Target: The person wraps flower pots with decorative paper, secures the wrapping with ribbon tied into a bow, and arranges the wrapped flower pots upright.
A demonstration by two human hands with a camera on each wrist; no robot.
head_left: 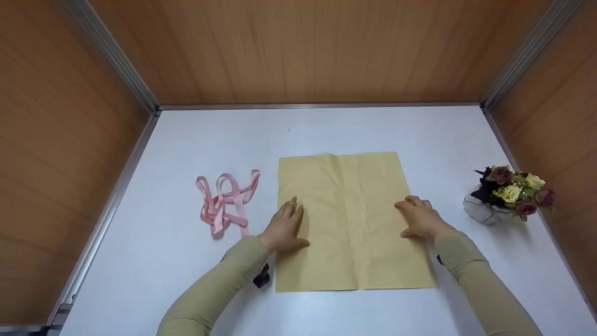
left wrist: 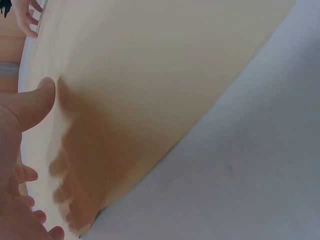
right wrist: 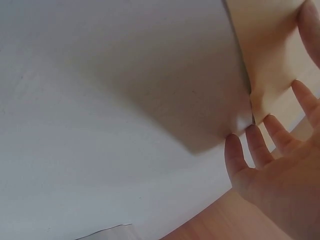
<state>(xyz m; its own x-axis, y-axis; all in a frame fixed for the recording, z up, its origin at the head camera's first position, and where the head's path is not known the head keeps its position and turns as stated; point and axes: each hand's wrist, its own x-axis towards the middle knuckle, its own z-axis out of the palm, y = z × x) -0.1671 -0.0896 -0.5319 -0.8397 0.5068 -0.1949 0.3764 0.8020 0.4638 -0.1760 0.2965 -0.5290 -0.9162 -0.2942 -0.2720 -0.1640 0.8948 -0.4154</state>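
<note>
Resting flat on a white table [head_left: 354, 126], a sheet of tan kraft paper [head_left: 350, 219] lies with its long axis running away from the person, a faint lengthwise crease down its middle. The left hand [head_left: 284, 228] presses on the sheet's left edge, fingers straight and close together, thumb spread along the paper; the left wrist view shows the thumb [left wrist: 30, 105] extended and the paper [left wrist: 150, 75] running ahead of the palm, with the hand's shadow on it. The right hand [head_left: 422, 218] rests on the right edge, fingers straight and slightly fanned, pointing inward across the sheet; the right wrist view shows the fingertips [right wrist: 257, 145] at the paper [right wrist: 265, 45] margin, with bare tabletop beside them. Neither hand curls round anything. The two hands sit roughly level with each other, each on its own long side, so the sheet lies between them and inward of both sets of fingers; both are about equally near it.

A loose pink satin ribbon [head_left: 226, 200] lies on the table just left of the paper, nearer the left hand. A small bouquet of artificial roses [head_left: 508, 193] lies well apart to the right, nearer the right hand. Wood-grain panels [head_left: 303, 46] enclose the table on three sides.
</note>
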